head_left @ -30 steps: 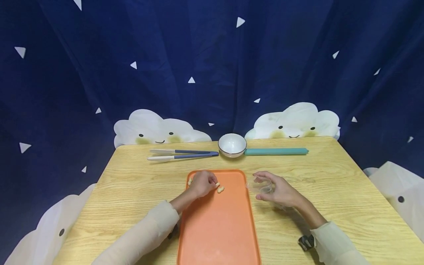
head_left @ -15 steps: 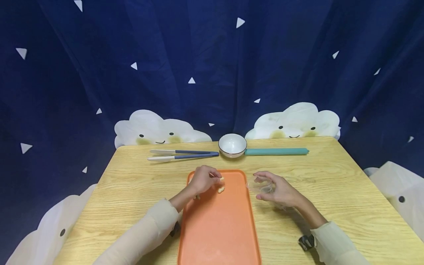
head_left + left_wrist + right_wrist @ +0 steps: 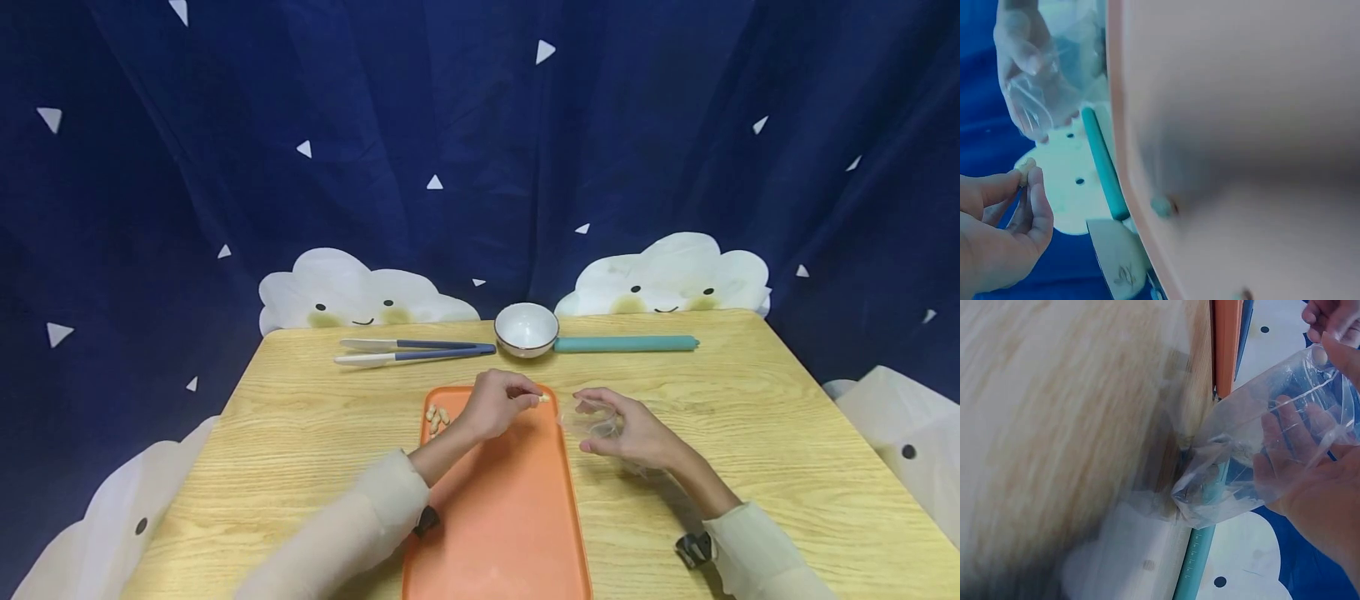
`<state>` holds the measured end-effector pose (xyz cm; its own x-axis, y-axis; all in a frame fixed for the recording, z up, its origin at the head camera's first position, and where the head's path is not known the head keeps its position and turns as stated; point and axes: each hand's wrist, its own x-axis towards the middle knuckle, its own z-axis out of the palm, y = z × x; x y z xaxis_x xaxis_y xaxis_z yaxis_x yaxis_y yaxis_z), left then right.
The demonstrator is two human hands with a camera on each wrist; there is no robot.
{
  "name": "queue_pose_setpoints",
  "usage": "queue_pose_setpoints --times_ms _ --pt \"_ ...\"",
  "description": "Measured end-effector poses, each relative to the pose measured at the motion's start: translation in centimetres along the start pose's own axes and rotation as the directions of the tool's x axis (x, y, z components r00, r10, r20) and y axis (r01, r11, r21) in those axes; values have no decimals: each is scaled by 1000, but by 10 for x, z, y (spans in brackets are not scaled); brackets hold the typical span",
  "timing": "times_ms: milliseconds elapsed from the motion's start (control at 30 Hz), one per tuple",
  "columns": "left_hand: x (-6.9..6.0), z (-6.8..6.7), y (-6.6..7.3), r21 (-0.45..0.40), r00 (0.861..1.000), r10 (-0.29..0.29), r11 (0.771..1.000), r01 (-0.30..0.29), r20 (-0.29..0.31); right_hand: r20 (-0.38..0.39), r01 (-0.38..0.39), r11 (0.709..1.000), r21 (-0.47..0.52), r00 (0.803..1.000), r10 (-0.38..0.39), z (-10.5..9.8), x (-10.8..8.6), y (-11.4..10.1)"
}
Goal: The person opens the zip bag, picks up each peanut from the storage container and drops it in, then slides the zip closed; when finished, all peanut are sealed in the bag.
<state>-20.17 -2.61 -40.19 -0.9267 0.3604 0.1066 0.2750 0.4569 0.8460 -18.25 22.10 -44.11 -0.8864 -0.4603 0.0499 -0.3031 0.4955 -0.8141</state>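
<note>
Between thumb and fingertips my left hand (image 3: 497,407) pinches a peanut (image 3: 1025,169), above the far right corner of the orange tray (image 3: 510,517). My right hand (image 3: 637,429), just right of the tray, holds a clear plastic bag (image 3: 1229,469) with its mouth spread toward the left hand. Fingers and thumb curve around the bag's rim. Inside the bag are a few pale shapes, too blurred to name. Several peanuts (image 3: 435,419) lie at the tray's far left corner, partly behind the left wrist.
Along the table's back stand blue and white tongs (image 3: 420,352), a white bowl (image 3: 527,329) with a dark rim, and a teal stick-shaped object (image 3: 626,343). A dark blue curtain (image 3: 480,150) hangs behind the wooden table (image 3: 750,400).
My left hand has moved right across the tray, carrying a peanut toward the bag. Peanuts at the tray's far left have come into view. The right hand has stayed still.
</note>
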Motion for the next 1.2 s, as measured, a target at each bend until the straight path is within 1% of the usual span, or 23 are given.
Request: queue_pose_setpoints --times_ms 67,167,300,367,500,633,867,967,1133,1200 --pt "1 7 4 -31 1000 10 999 -9 9 5 -1 1000 10 1000 1 0 0 0" --pt "1 16 10 -61 999 39 997 -38 20 10 -4 1000 25 1000 3 0 0 -1" --pt "2 24 16 -50 997 73 996 -71 36 0 -9 1000 14 1000 9 1 0 -2" --pt "2 26 18 -50 996 76 996 -74 48 -2 -11 1000 4 1000 11 1 0 -4" --pt "2 24 17 -49 995 78 996 -75 61 8 -12 1000 18 1000 12 1 -1 -4" --pt "3 17 13 -48 996 77 996 -75 51 13 -9 1000 20 1000 9 0 -2 -3" --pt "1 -4 -1 -65 999 32 997 -31 14 -9 13 1000 -17 1000 -13 -1 -3 -1" --pt "-1 -14 -10 -63 999 31 997 -33 -22 -15 17 1000 -15 1000 -17 -1 -3 -1" --pt "-6 -32 -30 -2 994 39 999 -39 -104 -14 22 1000 -13 1000 -22 -1 -4 0" --pt "-9 -40 -37 19 991 28 999 -25 -127 -12 24 1000 -17 1000 -25 -2 -4 0"
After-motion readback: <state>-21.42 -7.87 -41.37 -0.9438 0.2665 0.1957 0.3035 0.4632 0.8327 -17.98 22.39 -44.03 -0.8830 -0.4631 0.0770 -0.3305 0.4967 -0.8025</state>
